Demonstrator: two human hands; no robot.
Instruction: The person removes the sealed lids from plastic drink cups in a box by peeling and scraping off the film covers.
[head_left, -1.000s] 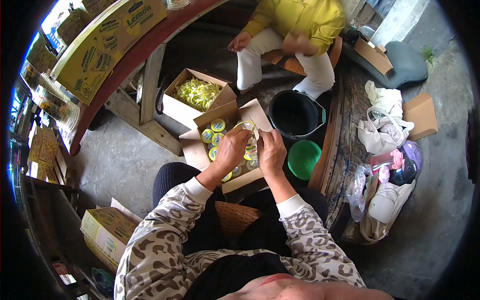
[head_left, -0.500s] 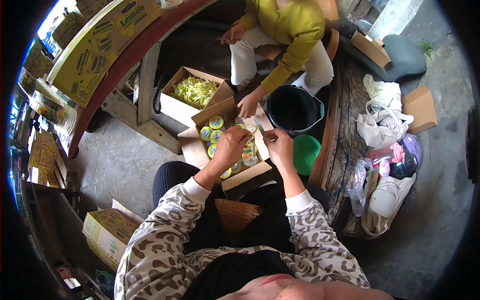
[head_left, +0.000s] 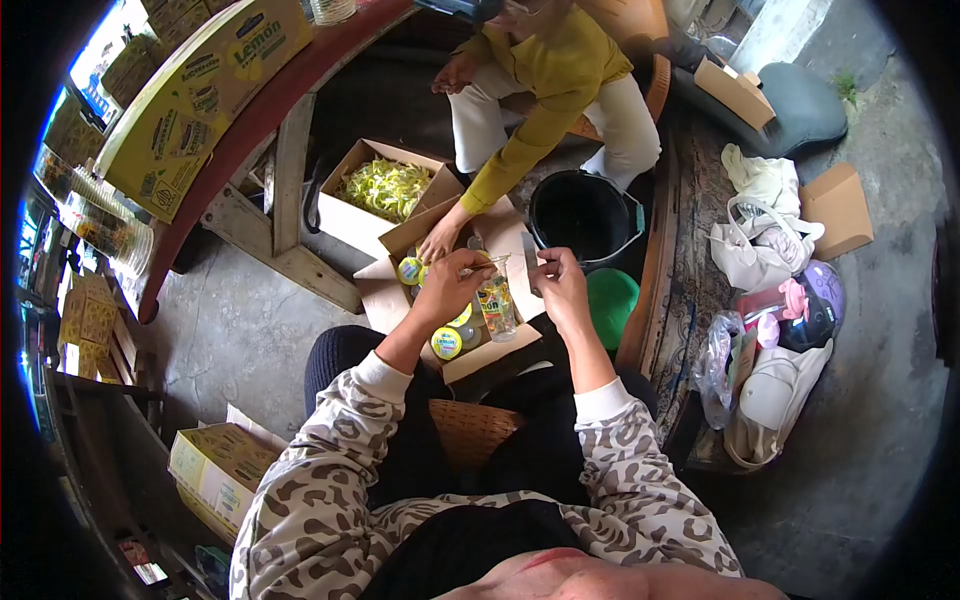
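Observation:
My left hand [head_left: 450, 285] is closed on the rim of a clear plastic cup [head_left: 497, 308] with a printed lemon label. The cup hangs below my fingers, over an open cardboard box [head_left: 495, 353]. My right hand [head_left: 560, 287] pinches a thin, flat grey strip like a blade [head_left: 529, 250], just right of the cup rim; its exact kind is unclear. Inside the box are several lemon drink cups with yellow lids [head_left: 446, 343]. Another person's hand [head_left: 440, 238] reaches into the box's far left side, touching the cups.
Beyond stands a carton of yellow-green strips [head_left: 385, 188]. A black bucket [head_left: 585, 215] and green basin [head_left: 611, 305] are on the right, beside a wooden bench edge [head_left: 650, 290]. Bags [head_left: 770, 390] lie farther right. A table with a red edge [head_left: 235, 150] curves along the left.
The other person's arm has moved left and down into the box, onto the lidded cups. The cup in my left hand has tilted, its rim now edge-on. My right hand has shifted slightly.

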